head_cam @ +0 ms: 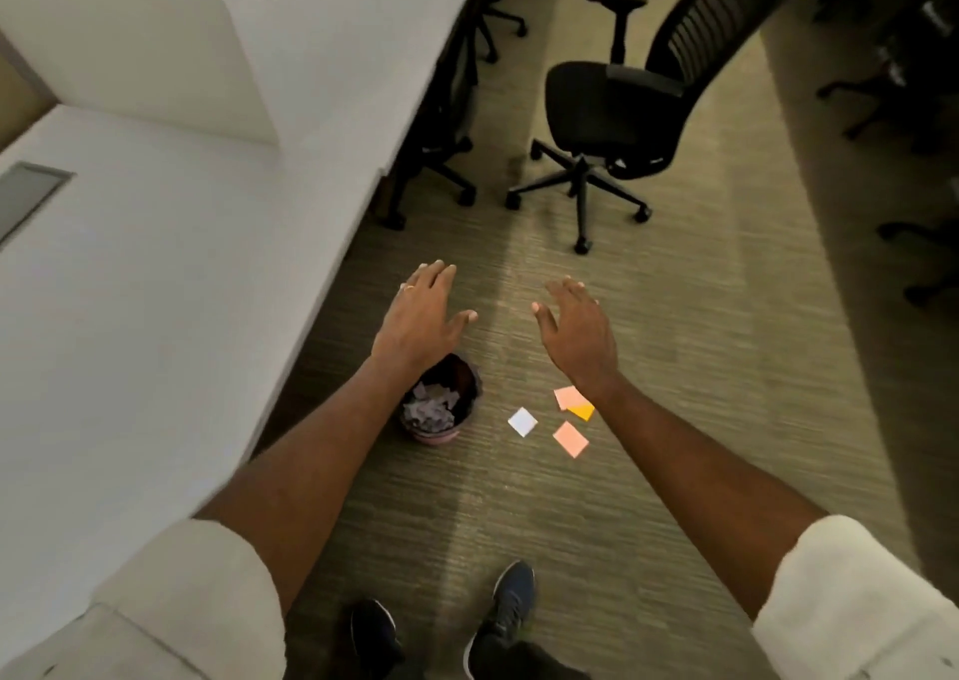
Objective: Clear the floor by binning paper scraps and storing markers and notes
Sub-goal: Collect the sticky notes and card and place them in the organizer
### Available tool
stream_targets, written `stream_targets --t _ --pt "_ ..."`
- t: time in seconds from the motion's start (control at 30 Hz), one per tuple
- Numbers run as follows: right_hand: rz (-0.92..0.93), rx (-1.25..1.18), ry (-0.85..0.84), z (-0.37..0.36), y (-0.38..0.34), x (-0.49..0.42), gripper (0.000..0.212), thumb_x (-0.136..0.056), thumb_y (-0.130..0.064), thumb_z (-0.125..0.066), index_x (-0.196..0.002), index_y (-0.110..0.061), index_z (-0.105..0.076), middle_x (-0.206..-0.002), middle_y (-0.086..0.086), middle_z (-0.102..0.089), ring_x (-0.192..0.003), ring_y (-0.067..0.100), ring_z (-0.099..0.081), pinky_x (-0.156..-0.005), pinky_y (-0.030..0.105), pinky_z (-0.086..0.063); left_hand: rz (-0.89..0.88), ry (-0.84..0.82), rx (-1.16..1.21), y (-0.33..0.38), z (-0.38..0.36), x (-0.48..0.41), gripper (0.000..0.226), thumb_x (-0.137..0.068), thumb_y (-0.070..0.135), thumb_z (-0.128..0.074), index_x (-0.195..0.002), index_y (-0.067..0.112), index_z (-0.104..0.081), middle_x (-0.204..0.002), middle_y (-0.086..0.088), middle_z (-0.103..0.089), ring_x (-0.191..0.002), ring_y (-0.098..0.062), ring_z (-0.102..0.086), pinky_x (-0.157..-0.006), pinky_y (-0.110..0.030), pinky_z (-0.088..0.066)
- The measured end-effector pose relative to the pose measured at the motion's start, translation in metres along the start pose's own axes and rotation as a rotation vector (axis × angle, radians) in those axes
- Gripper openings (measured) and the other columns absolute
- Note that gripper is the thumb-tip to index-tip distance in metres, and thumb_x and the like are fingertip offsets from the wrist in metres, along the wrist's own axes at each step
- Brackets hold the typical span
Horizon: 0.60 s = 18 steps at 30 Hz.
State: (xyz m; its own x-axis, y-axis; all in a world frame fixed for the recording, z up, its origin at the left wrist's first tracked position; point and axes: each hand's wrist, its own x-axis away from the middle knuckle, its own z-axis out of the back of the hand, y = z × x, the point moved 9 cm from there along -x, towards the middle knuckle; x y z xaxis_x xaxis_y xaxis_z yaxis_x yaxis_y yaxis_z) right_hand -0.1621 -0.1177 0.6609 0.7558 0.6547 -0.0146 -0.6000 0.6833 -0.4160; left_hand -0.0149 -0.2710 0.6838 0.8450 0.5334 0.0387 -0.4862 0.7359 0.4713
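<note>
Both my hands are held out flat over the carpet, palms down and holding nothing. My left hand (423,316) hovers just beyond a small round bin (441,433) that holds pale paper scraps (430,409). My right hand (576,324) is above and beyond a cluster of sticky notes on the floor: a white note (522,421), a pink note (571,439), another pink note (566,397) partly under my wrist, and an orange note (582,412) touching it. No markers are visible.
A long white desk (155,275) with a divider panel runs along the left. A black office chair (617,114) stands ahead on the carpet, and more chair bases are at the far right. My two dark shoes (511,607) are at the bottom.
</note>
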Motion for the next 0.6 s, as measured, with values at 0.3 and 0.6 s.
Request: stream_targets --t 0.3,0.6 --pt "-0.117 -0.02 -0.023 0.009 0.123 -0.013 0.046 -0.102 -0.033 -0.052 -0.143 -0.012 -0.053 -0.152 0.017 -0.047 -0.145 0.031 -0.041 -0.118 0.044 -0.036 -0.053 -0.123 0.059 0.086 -0.093 -0.059 0.073 -0.097 0.04 -0.06 -0.156 0.011 -0.028 -0.163 -0.01 -0.027 -0.153 -0.026 -0.021 -0.123 -0.039 -0.023" --pt "-0.257 -0.025 -0.061 -0.03 0.197 -0.024 0.043 -0.102 -0.028 -0.054 -0.141 -0.01 -0.054 -0.151 0.017 -0.049 -0.144 0.031 -0.042 -0.117 0.045 -0.036 -0.108 -0.344 0.048 0.101 -0.199 -0.111 0.071 -0.098 0.039 -0.059 -0.154 0.007 -0.03 -0.161 -0.011 -0.031 -0.149 -0.03 -0.029 -0.121 -0.044 -0.032"
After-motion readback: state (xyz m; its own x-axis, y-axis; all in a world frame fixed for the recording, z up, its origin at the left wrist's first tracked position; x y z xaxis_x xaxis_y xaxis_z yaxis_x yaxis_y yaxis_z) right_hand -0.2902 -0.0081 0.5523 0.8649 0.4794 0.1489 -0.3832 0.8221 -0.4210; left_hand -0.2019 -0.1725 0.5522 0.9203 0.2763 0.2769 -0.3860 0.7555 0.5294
